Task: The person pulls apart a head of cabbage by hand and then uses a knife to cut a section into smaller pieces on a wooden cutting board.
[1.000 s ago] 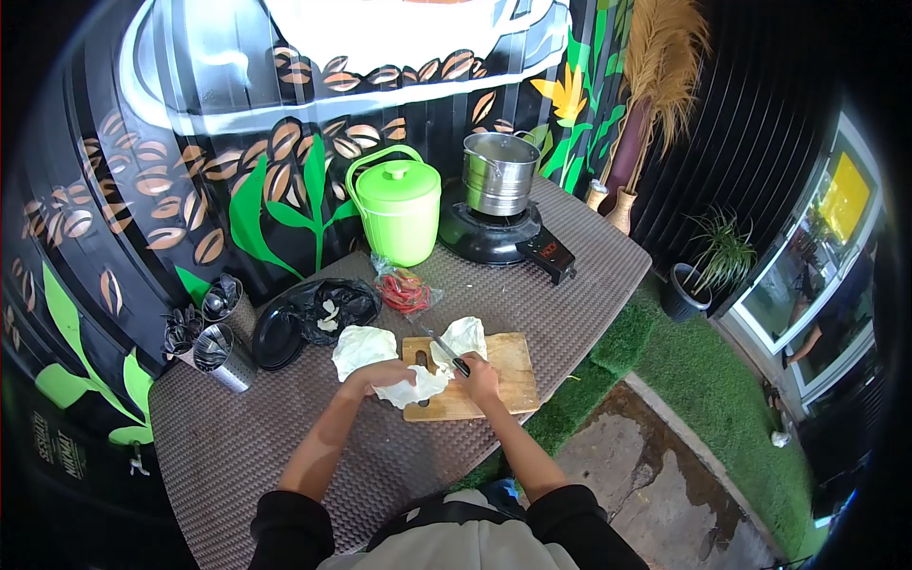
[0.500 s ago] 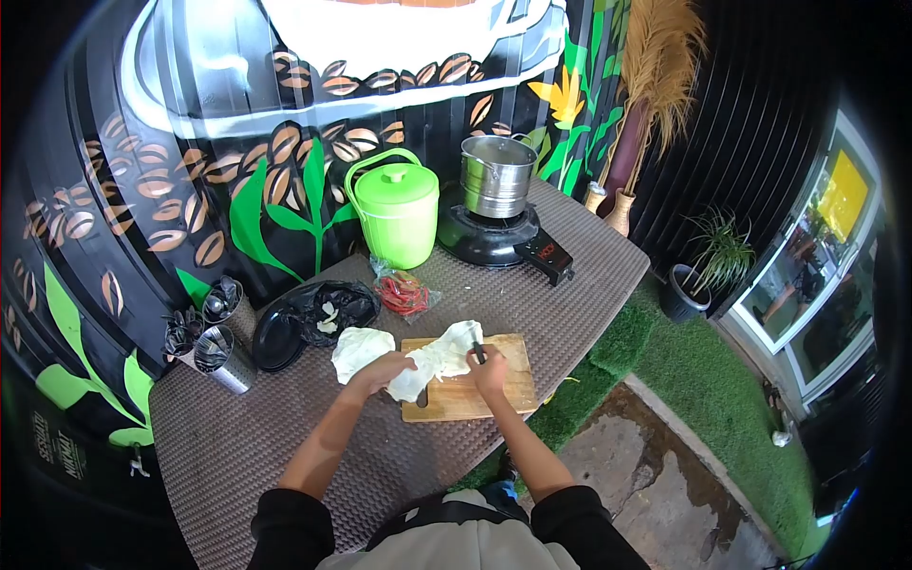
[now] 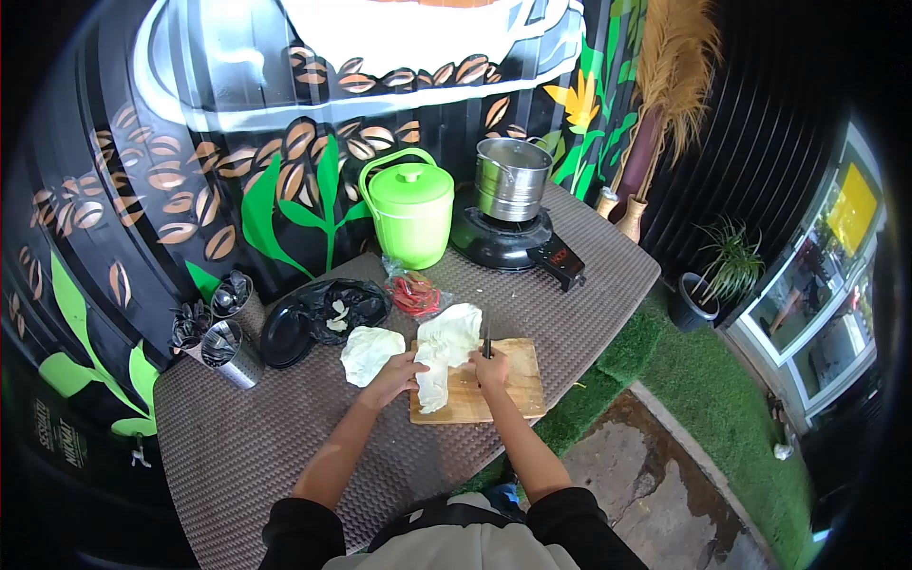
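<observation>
A pale green-white cabbage leaf (image 3: 448,334) lies across the wooden cutting board (image 3: 518,382), hanging past its far edge. My left hand (image 3: 391,382) pinches the leaf's left edge between thumb and fingers. In my right hand (image 3: 491,370) is a knife (image 3: 487,331), its black handle gripped and its blade pointing away from me. The right fingers are right at the leaf's right edge. A second cabbage leaf (image 3: 370,355) lies on the table just left of the board.
Behind the board are a clear bag of red chillies (image 3: 415,296) and a black plastic bag (image 3: 359,306) with leaf scraps. A green lidded bucket (image 3: 410,214) stands near a steel pot (image 3: 513,185) on a black stove (image 3: 503,240). Metal cutlery holders (image 3: 231,356) stand left on the woven-pattern table (image 3: 275,446).
The leaf on the board has swung more upright and now hangs separately from the second leaf. The knife has turned to point straight away from me. The whole view has shifted slightly.
</observation>
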`<state>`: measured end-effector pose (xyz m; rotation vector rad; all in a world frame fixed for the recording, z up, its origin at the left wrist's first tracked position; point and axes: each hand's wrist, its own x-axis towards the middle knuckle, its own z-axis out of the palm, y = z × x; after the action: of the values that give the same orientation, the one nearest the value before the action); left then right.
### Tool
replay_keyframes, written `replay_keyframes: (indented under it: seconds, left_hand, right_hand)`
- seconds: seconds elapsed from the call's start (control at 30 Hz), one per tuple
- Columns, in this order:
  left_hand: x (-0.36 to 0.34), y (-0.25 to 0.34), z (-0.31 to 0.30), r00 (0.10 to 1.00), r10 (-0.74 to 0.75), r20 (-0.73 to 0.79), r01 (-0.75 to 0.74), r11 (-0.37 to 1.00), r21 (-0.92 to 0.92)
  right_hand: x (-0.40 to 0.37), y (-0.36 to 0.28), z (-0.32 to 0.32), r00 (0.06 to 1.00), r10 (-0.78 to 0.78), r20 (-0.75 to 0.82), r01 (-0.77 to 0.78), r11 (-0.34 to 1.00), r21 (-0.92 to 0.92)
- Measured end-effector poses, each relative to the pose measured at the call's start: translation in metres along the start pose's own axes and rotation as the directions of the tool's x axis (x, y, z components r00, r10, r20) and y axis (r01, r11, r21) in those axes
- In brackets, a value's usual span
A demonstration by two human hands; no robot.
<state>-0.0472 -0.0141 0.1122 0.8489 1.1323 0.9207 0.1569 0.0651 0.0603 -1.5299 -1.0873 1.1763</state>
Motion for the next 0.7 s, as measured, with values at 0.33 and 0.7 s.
replay_keyframes:
  seconds: [0.33, 0.7]
  left_hand:
    - [-0.044, -0.017, -0.032, 0.992, -0.004, 0.13, 0.013, 0.998, -0.068]
    - [-0.043, -0.037, -0.023, 0.997, -0.06, -0.041, 0.057, 0.996, -0.063]
  right_hand:
    - [-0.027, -0.062, 0.086, 0.935, -0.257, 0.243, 0.249, 0.966, 0.063]
    - [-0.035, -0.049, 0.08, 0.912, -0.303, 0.276, 0.359, 0.915, -0.182]
